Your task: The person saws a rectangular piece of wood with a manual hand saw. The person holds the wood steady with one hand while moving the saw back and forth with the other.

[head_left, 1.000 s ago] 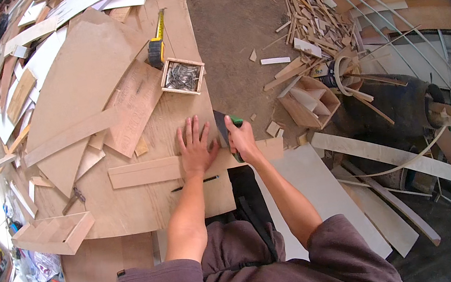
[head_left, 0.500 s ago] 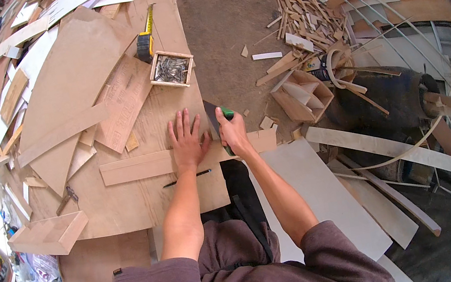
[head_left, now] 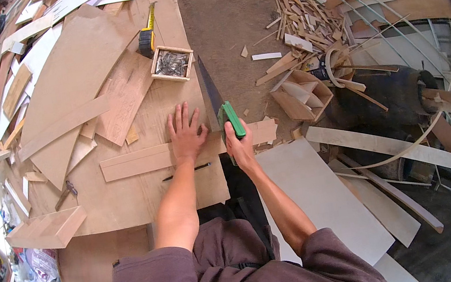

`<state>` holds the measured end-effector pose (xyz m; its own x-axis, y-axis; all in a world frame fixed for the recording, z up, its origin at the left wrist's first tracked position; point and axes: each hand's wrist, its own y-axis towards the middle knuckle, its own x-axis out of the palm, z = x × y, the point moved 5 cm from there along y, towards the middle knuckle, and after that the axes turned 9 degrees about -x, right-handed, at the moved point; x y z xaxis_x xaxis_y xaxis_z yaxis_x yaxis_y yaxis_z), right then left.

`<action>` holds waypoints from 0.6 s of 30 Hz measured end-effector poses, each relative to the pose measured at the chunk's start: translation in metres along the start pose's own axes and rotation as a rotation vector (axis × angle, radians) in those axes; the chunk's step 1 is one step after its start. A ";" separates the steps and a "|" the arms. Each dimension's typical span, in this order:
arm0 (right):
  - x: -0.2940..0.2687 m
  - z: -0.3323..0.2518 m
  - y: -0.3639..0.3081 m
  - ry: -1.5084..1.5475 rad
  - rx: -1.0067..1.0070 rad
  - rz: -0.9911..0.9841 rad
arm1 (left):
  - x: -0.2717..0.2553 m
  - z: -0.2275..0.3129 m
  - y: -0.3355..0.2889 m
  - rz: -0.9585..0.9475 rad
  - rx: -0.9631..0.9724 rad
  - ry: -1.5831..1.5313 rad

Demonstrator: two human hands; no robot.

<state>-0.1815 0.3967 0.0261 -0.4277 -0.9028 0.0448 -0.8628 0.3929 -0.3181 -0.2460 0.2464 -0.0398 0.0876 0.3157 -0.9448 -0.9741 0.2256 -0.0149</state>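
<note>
A narrow wooden board point(head_left: 138, 163) lies crosswise near the table's front, its right end sticking out past the table's right edge. My left hand point(head_left: 186, 138) presses flat on it, fingers spread, close to that edge. In my right hand point(head_left: 239, 146) is a hand saw point(head_left: 234, 119), gripped by its green handle. Its long dark blade points away from me and stands at the board, just beyond the table edge. Exactly how deep the teeth sit in the wood is hidden. A slim black pen or pencil point(head_left: 201, 167) rests on the table below the board, partly behind my left forearm.
Farther up the wooden table point(head_left: 141, 203) are a small box of nails point(head_left: 169, 78) and a yellow-black tape measure point(head_left: 146, 42). A hammer point(head_left: 72, 188) and a wooden box point(head_left: 46, 229) sit at left, near stacked offcuts. Scrap wood point(head_left: 300, 19) covers the floor at right.
My right hand has drawn back toward me, and the saw's handle and much more of its blade now show. The board has tilted slightly; my left hand stays on it.
</note>
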 end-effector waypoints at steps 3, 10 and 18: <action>-0.005 -0.045 -0.003 0.005 -0.141 -0.008 | 0.000 0.000 0.002 0.032 0.021 0.021; -0.025 -0.141 -0.029 0.060 -0.109 0.039 | 0.000 0.000 -0.003 -0.011 0.001 0.041; -0.075 -0.112 -0.093 0.064 -0.007 0.268 | -0.005 0.001 -0.005 -0.001 0.045 -0.013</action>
<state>-0.0995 0.4477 0.1578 -0.6568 -0.7538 0.0199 -0.7184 0.6174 -0.3206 -0.2414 0.2444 -0.0349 0.0918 0.3273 -0.9404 -0.9636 0.2672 -0.0011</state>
